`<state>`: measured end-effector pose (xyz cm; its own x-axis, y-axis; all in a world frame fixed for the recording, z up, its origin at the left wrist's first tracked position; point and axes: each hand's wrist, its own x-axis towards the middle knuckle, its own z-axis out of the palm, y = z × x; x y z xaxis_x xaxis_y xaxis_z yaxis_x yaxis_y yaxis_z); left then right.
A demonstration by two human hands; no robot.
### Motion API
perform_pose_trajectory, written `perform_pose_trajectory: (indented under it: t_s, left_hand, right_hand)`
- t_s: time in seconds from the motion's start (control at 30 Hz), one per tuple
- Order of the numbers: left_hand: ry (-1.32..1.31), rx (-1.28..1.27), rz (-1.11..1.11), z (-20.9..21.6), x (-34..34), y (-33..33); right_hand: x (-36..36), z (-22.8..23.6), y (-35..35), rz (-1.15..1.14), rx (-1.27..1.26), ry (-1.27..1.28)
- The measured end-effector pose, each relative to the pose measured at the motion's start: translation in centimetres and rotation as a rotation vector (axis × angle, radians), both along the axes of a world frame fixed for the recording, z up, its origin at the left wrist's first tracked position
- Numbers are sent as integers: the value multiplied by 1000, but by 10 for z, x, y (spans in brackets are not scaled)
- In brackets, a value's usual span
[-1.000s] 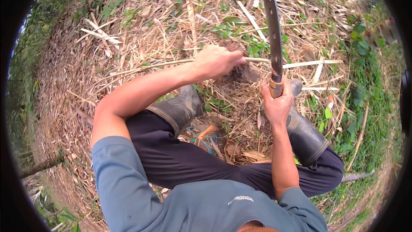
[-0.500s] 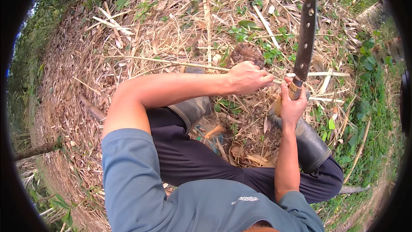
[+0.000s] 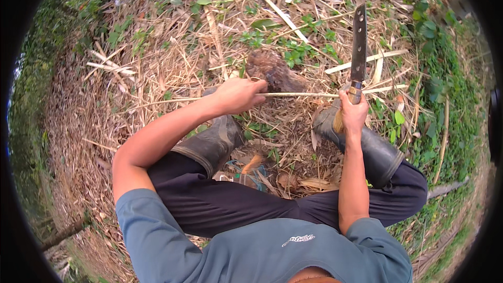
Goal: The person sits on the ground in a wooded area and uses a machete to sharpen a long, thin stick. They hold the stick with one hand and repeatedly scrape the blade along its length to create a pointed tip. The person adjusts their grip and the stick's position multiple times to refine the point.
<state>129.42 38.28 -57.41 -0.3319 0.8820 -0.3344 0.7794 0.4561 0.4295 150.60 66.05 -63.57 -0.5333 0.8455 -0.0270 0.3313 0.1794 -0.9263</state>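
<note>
On the leaf-strewn ground (image 3: 167,57), just ahead of me, a person sits with knees spread, in dark trousers (image 3: 236,196) and a blue-grey shirt (image 3: 246,254). The left hand (image 3: 241,96) is closed around a thin stick (image 3: 298,94), which stretches roughly level across the front of the body. One length trails off leftward beyond the wrist; the other runs over to the right hand (image 3: 354,110). That hand has its fingers wrapped round the handle of a knife (image 3: 359,47), the dark, holed blade pointing away from the person. The stick's near end meets this hand by the thumb, though I can't tell whether the thumb pins it.

Just beyond the stick, between the two hands, sits a brown clod (image 3: 270,68). Black boots (image 3: 374,157) cover both feet, with the right hand above one of them. Farther out, pale strips (image 3: 286,20) lie scattered over the litter, and green plants (image 3: 437,81) crowd the right side.
</note>
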Motion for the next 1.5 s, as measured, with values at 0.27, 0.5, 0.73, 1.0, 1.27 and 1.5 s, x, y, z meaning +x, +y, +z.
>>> perform_pose_trajectory:
  t_s: [0.27,0.5,0.73,1.0,1.27,1.5]
  left_hand:
    - [-291,-15,-5,25,-36,-16]
    - [-267,-164,168,78,-64,-28]
    - [560,353,-66,101,-72,-24]
    - [564,259,-6,87,-74,-30]
    - [591,343,22,87,-79,-31]
    - [734,411,-41,84,-81,-31]
  right_hand:
    - [12,2,43,-223,-90,132]
    - [21,13,62,-315,-154,273]
    - [19,21,53,-257,-221,371]
    - [21,8,58,-184,-101,269]
    - [23,12,52,-23,58,51]
    - [20,29,45,137,223,-69]
